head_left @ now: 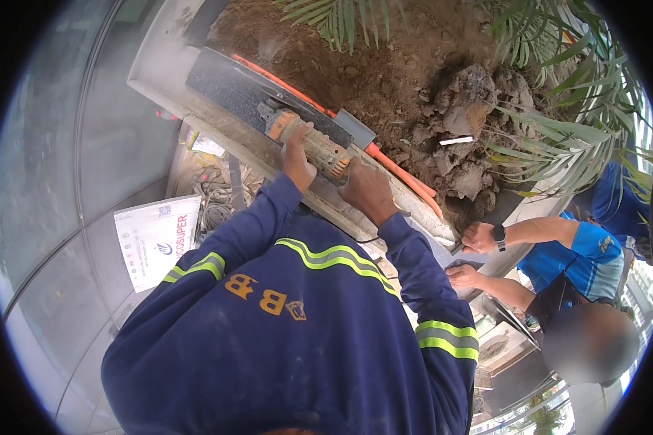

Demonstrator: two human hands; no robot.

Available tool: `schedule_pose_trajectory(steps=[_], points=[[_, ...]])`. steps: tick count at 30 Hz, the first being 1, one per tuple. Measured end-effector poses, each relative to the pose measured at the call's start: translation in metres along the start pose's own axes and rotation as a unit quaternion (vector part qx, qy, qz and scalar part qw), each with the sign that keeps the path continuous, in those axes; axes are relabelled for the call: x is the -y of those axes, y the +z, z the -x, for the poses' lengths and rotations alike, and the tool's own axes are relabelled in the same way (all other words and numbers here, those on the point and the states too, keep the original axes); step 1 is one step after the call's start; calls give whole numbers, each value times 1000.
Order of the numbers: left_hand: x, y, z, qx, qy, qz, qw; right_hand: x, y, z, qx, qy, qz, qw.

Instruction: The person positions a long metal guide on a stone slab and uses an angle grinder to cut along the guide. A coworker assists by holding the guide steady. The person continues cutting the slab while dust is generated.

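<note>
Your left hand (pixel 297 161) grasps the grinder (pixel 319 149) near its head and your right hand (pixel 368 190) its rear, in the upper centre of the frame, where a snag on the slab (pixel 228 88) could kick it, chipping the edge or nicking the pipe (pixel 388 164).

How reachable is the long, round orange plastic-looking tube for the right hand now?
Probably not immediately: the right hand grips the rear of the dusty orange, barrel-shaped power tool. The tube lies close by, so letting go would likely free the way.
</note>
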State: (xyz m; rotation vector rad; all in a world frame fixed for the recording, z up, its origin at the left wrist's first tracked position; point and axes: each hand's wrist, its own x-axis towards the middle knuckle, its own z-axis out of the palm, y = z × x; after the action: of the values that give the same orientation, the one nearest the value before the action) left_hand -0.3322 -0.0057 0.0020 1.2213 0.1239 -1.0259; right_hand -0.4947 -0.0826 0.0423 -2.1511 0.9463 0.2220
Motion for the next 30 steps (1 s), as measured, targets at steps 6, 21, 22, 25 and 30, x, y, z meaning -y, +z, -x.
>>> schedule_pose_trajectory(steps=[6,21,22,25,30], points=[[32,10,52,107,100,-235,961,-22,-22,65,54,77,24,995],[17,-5,35,145,206,-418,873,-17,-11,46,38,60,19,997],[24,-5,41,155,184,-405,882,-19,-17,56,42,71,18,996],[48,3,58,171,123,-331,920,-28,-29,84,68,100,25,992],[45,10,54,152,210,-328,909,-25,-31,73,30,57,33,997]])
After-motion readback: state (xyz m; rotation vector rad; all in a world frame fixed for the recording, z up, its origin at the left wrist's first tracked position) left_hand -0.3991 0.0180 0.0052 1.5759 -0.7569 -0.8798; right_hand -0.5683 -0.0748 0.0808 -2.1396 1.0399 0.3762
